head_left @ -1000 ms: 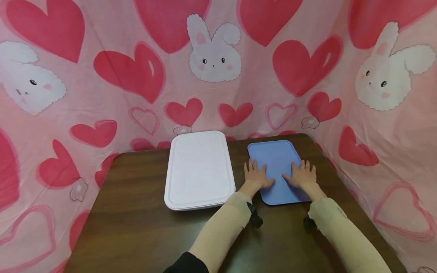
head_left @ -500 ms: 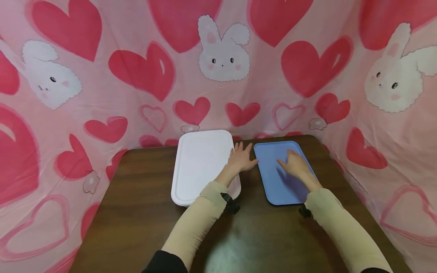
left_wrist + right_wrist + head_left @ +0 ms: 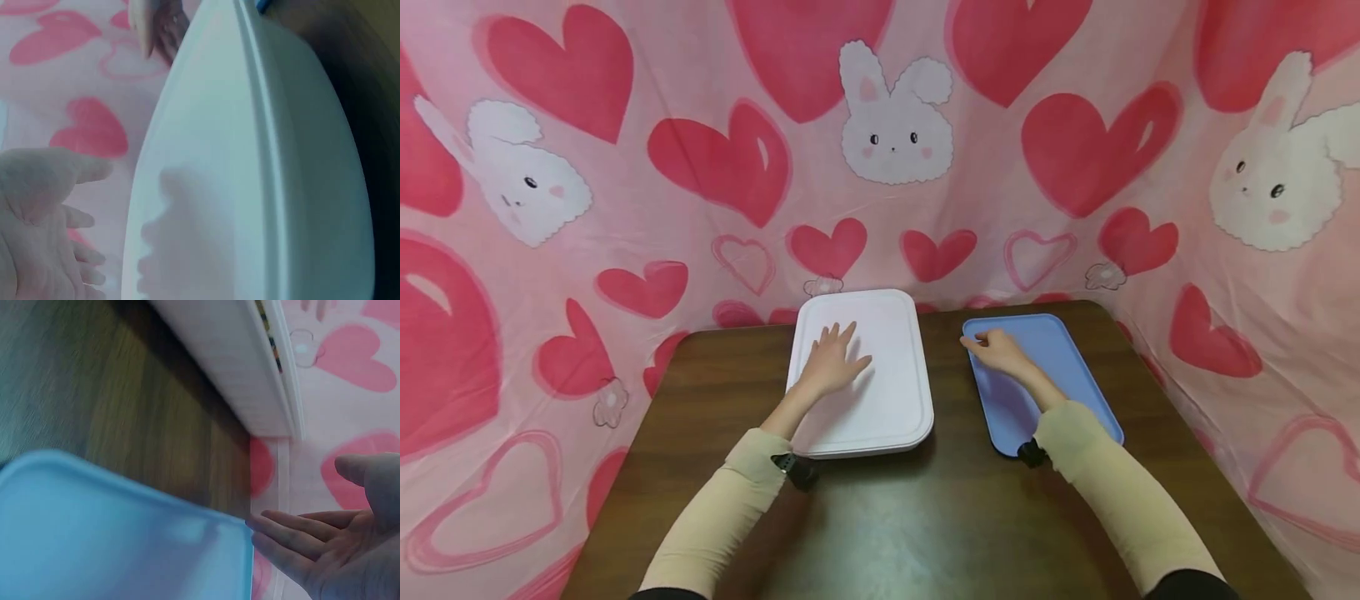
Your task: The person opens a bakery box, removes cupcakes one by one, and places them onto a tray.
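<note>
A white lidded box [image 3: 880, 383] sits on the table, left of a shallow blue tray [image 3: 1071, 375]. My left hand [image 3: 833, 360] hovers over the lid with fingers spread, casting a shadow on it; in the left wrist view a gap shows between the hand [image 3: 37, 219] and the lid [image 3: 200, 156]. Over the tray's far left corner is my right hand [image 3: 997, 348], holding nothing. In the right wrist view its fingers [image 3: 294, 540] extend loosely, and the tray [image 3: 112, 531] lies below. Through a slit under the box's rim, small coloured things [image 3: 272, 353] show, too blurred to name.
The dark brown wooden table [image 3: 880, 525] has its back edge against a pink cloth [image 3: 985, 167] printed with hearts and rabbits. A strip of table separates box and tray. Each wrist wears a black strapped camera [image 3: 801, 473].
My left hand has left the blue tray and moved left over the white lid. The right hand has lifted and shifted left across the tray. The head view has turned slightly left.
</note>
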Motion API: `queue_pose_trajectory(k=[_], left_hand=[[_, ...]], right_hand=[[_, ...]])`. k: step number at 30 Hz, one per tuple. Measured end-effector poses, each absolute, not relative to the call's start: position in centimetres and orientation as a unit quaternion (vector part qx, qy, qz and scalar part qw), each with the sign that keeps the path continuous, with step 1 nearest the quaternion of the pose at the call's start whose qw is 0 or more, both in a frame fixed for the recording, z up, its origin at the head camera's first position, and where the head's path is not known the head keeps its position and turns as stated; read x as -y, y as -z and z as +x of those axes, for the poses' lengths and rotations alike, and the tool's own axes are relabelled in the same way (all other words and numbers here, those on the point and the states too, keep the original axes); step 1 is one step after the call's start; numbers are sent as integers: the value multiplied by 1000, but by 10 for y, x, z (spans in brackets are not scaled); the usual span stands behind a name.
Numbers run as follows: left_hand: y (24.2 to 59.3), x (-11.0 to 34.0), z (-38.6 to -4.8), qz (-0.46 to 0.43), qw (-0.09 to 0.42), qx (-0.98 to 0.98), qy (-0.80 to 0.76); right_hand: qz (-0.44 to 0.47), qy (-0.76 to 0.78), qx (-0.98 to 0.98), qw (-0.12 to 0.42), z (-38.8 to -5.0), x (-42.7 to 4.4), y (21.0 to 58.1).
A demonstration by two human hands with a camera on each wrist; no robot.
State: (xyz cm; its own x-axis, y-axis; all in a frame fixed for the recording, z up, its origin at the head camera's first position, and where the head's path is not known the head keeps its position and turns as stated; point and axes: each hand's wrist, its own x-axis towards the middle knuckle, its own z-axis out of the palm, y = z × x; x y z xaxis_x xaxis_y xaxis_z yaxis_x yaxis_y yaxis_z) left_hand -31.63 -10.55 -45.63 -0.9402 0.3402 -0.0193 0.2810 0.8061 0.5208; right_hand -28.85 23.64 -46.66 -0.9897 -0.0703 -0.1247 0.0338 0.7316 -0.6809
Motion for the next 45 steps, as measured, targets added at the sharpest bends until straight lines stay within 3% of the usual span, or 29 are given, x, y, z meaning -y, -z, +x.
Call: queue_pose_trajectory(k=[7, 9, 13, 15, 21, 26, 34, 45], left_hand=[[531, 190, -372, 80, 29, -956, -279], [525, 202, -370, 56, 46, -949, -306], [473, 210, -339, 26, 120, -913, -389], [461, 214, -329, 16, 134, -895, -424], [453, 219, -322, -21, 181, -857, -482], [458, 223, -325, -24, 200, -848, -490], [464, 224, -325, -1, 211, -853, -477], [462, 224, -332, -3, 212, -848, -486]], right_hand=[[13, 481, -864, 146, -297, -217, 466], [16, 506, -848, 158, -300, -213, 467], [20, 532, -830, 170, -306, -205, 466], [19, 544, -821, 173, -309, -201, 465], [8, 571, -799, 189, -315, -193, 466], [1, 574, -797, 190, -316, -186, 469], [-17, 503, -854, 133, -315, -172, 470], [-2, 512, -849, 133, -322, -160, 468]])
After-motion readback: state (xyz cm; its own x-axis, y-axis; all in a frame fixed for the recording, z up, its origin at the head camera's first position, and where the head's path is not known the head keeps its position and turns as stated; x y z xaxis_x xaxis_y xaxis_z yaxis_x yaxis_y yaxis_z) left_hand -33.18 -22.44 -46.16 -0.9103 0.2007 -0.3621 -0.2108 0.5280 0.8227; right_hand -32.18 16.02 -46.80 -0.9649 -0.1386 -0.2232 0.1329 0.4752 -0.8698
